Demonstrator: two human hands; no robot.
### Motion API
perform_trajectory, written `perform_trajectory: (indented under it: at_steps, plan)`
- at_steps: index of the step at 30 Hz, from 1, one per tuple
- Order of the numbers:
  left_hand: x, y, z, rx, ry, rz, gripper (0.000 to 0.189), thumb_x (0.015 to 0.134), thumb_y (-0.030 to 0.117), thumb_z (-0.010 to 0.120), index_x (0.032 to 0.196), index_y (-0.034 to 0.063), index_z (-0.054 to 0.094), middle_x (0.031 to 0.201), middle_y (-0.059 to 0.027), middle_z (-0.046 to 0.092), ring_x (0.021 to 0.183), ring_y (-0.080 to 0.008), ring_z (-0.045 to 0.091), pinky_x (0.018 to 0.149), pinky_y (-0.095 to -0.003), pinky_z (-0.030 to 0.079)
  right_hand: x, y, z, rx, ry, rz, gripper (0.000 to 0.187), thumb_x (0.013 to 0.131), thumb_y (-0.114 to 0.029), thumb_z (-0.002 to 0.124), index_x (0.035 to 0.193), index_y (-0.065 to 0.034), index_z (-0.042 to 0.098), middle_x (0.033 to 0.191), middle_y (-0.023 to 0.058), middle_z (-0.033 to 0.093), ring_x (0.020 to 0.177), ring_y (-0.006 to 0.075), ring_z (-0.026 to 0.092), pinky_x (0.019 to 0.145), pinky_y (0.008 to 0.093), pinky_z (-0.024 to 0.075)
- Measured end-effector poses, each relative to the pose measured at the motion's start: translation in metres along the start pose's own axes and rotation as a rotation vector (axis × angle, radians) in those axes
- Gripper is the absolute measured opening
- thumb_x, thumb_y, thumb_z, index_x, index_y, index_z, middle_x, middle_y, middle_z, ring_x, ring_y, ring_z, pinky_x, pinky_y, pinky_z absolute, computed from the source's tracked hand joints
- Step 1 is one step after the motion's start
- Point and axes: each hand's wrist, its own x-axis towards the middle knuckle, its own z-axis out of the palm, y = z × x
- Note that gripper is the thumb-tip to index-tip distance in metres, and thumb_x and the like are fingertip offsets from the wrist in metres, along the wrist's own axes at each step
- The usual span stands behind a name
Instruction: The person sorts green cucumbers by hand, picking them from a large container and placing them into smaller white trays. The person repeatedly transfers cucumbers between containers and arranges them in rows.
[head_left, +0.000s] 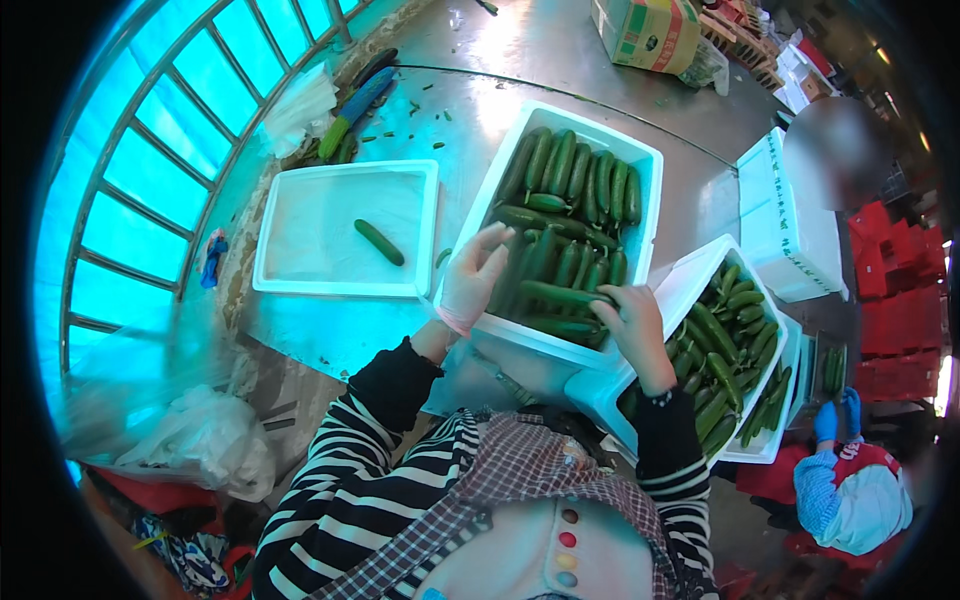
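Note:
Before me stands a white foam box (655, 202) packed with rows of green cucumbers (559, 161). My right hand (636, 322) pinches the end of one cucumber (559, 293) near the box's right wall. That cucumber lies crosswise over the lower row. My left hand (474, 276), in a thin clear glove, hovers by the left rim with thumb and fingers apart and nothing between them. To its left, a single cucumber (379, 242) rests on a shallow white foam lid (300, 217).
A second foam box (724, 251) of loose cucumbers stands at right, with another foam box (772, 446) beyond. A closed foam box (787, 217), cardboard carton (649, 34) and metal railing (157, 210) surround the metal table (450, 97). A blue-gloved person (855, 487) works at lower right.

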Motion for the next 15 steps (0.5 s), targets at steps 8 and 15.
perform_trajectory:
  at_steps: [8,15]
  plan:
    - [-0.019,-0.001,0.044,0.764,-0.751,0.095,0.041,0.081,0.038,0.067,0.109,0.0087,0.065,0.107,-0.0121,0.065,0.103,-0.029,0.059,0.089,-0.0377,0.047,-0.081,0.016,-0.036,1.007,0.371,0.749,0.037,0.098,-0.034,0.05,0.096,0.0004,0.064,0.069,0.0032,0.059,0.058,0.0098,0.054,0.052,0.023,0.0422]
    - [-0.012,-0.002,0.068,0.937,-0.83,0.129,0.048,0.073,0.043,0.071,0.104,0.0067,0.066,0.1,-0.0139,0.064,0.099,-0.0305,0.06,0.087,-0.0385,0.048,-0.125,0.019,-0.055,1.57,0.648,0.869,0.026,0.099,-0.033,0.046,0.098,-0.0085,0.054,0.082,0.0017,0.058,0.068,0.0133,0.052,0.056,0.029,0.0397]
